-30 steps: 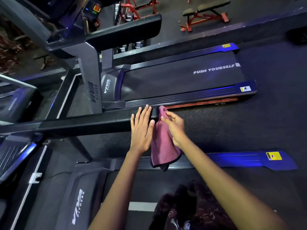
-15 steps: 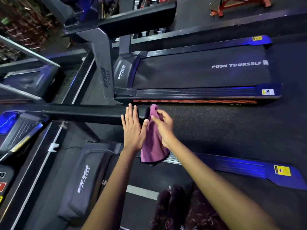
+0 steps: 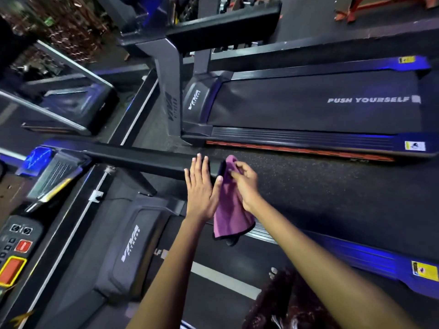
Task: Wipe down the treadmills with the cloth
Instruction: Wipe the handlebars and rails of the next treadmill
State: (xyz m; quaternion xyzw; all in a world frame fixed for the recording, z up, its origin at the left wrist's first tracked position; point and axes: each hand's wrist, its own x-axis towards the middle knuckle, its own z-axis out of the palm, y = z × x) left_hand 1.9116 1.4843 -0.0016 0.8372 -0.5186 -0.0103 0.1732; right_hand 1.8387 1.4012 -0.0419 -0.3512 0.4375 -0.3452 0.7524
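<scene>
A purple cloth hangs over the end of a black treadmill handrail. My right hand pinches the cloth's top against the rail's end. Flat on the rail just left of the cloth lies my left hand, fingers straight. I stand on the near treadmill, whose grey motor cover reads VIVA. A second treadmill with a PUSH YOURSELF belt lies beyond.
The near treadmill's console with red buttons sits at the lower left. Its blue-lit side rail runs at the right. A strip of rubber floor separates the two treadmills. Red gym frames stand far back.
The view has swung so the console comes into sight at the left. My right hand's fingers have curled tighter on the cloth's top. Both hands stay at the rail's end.
</scene>
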